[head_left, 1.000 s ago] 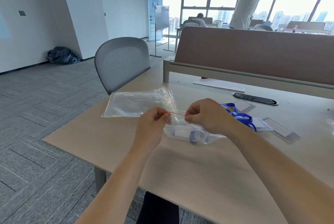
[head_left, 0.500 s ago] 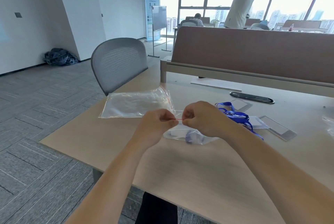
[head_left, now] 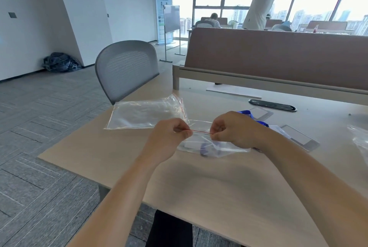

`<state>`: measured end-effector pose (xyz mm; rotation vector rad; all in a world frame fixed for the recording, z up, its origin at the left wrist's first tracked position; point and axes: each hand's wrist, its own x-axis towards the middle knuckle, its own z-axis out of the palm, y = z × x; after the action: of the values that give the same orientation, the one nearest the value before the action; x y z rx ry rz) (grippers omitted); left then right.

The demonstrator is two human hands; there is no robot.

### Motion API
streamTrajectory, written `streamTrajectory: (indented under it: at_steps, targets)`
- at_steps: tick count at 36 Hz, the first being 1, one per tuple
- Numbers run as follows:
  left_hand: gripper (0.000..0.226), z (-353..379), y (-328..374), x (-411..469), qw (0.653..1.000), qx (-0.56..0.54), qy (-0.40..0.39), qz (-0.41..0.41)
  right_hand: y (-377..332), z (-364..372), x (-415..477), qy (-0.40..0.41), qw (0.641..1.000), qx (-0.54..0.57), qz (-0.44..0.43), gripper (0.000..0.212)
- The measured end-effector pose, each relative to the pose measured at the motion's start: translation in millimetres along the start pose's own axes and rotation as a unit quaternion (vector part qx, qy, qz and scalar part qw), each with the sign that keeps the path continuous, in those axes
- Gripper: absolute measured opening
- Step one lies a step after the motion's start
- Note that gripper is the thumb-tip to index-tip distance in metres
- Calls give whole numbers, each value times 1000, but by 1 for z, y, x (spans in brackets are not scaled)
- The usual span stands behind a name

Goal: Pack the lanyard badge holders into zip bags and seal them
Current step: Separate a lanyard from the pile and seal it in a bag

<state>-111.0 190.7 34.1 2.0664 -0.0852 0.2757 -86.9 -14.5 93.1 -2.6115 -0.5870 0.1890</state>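
A clear zip bag (head_left: 211, 147) with a red zip line lies in front of me on the wooden table (head_left: 209, 187). Inside it shows a badge holder with a blue lanyard, blurred. My left hand (head_left: 169, 137) pinches the left end of the red zip strip. My right hand (head_left: 233, 129) pinches the strip further right. A stretch of red line shows between them. More blue lanyards (head_left: 253, 117) and clear badge holders (head_left: 296, 135) lie behind my right wrist.
A stack of empty zip bags (head_left: 145, 113) lies at the table's back left. A grey chair (head_left: 127, 69) stands beyond it. A brown divider (head_left: 278, 57) closes the far side, with a black cable port (head_left: 272, 105) and a white sheet (head_left: 233, 91) before it. Another bag (head_left: 360, 137) sits at the right edge.
My hands drew close together on the red zip strip half a second ago and have now spread apart again. The bag has stayed in place.
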Motion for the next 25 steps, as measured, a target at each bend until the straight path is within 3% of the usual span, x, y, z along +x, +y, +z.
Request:
streamTrajectory:
  at_steps: [6,11,14,25]
  targets:
    - [6,-10,10,0,995,93,-29,30,-5,-2,-2,-15,999,-45,-10,6]
    - [21,-8,26,5,970,211,-11,121,-14,0,1,-13,994,-108,-25,11]
    - [11,2,35,5,954,264,-33,136,-18,2,4,-4,992,-125,-31,13]
    - [10,13,35,2,959,247,-51,132,-10,1,1,22,994,-104,-25,9]
